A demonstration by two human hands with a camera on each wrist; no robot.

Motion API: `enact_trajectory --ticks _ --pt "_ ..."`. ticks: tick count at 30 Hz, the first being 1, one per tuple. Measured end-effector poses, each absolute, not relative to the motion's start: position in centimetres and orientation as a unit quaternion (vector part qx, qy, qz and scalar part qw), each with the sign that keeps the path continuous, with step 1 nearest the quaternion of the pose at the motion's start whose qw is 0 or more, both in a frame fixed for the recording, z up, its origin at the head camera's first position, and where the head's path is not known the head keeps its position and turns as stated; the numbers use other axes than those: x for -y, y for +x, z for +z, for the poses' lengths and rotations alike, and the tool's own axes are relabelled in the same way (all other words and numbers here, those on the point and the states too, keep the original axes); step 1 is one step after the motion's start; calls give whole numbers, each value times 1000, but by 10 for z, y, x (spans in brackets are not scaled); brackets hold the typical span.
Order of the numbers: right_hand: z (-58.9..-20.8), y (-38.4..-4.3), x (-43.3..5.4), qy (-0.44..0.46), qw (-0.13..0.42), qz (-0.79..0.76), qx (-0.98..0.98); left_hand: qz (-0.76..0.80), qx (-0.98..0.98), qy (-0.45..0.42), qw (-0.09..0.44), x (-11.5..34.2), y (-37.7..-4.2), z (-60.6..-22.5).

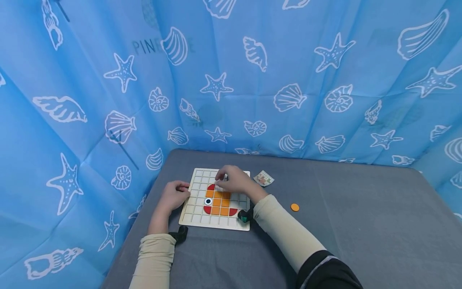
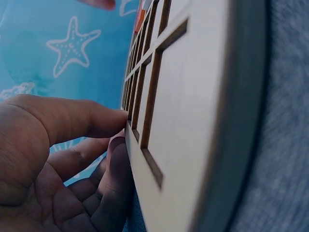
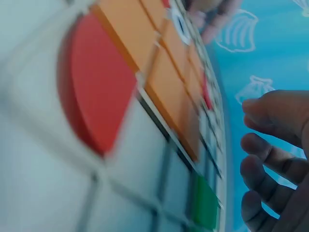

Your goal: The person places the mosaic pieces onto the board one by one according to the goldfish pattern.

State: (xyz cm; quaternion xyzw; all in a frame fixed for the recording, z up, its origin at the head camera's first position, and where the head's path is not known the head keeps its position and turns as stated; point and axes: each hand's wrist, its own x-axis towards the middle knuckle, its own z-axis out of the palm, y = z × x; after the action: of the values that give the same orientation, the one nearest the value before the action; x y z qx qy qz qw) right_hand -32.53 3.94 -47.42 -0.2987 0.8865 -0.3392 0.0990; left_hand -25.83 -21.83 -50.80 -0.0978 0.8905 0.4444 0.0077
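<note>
A pale wooden grid board (image 1: 195, 218) lies on the table, bearing orange square tiles (image 1: 215, 210), red rounded tiles (image 1: 233, 211) and a white eye tile (image 1: 208, 201) with a dark centre. At the board's left edge, my left hand (image 1: 175, 195) holds the rim between thumb and fingers; the left wrist view shows the fingertips (image 2: 116, 121) against it. My right hand (image 1: 234, 179) hovers over the upper part of the board, its fingers loosely bent and spaced apart, with nothing seen between them. Close to that hand, a green tile (image 3: 205, 203) sits on the board in the right wrist view.
A small card with a coloured grid pattern (image 1: 264, 178) lies just past the board's upper right corner. An orange disc (image 1: 294, 207) rests on the grey tablecloth (image 1: 361, 224) to the right. Behind the table hangs a blue shell-print curtain (image 1: 231, 108).
</note>
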Motion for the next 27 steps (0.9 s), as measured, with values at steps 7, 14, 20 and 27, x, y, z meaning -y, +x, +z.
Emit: enact_trajectory --ticks 7,14,20,27 --pt "-461 -318 -97 -305 68 -380 -871 451 -887 -95 16 217 -259 -508" --pt "-461 -299 -167 -254 46 -396 -881 455 -886 -89 12 219 -261 -508" --pt "-474 -273 -226 -221 49 -405 -886 450 -888 -92 17 219 -260 -509" --pt "-487 -245 -269 -251 62 -425 -867 447 -890 -93 15 220 -258 -508"
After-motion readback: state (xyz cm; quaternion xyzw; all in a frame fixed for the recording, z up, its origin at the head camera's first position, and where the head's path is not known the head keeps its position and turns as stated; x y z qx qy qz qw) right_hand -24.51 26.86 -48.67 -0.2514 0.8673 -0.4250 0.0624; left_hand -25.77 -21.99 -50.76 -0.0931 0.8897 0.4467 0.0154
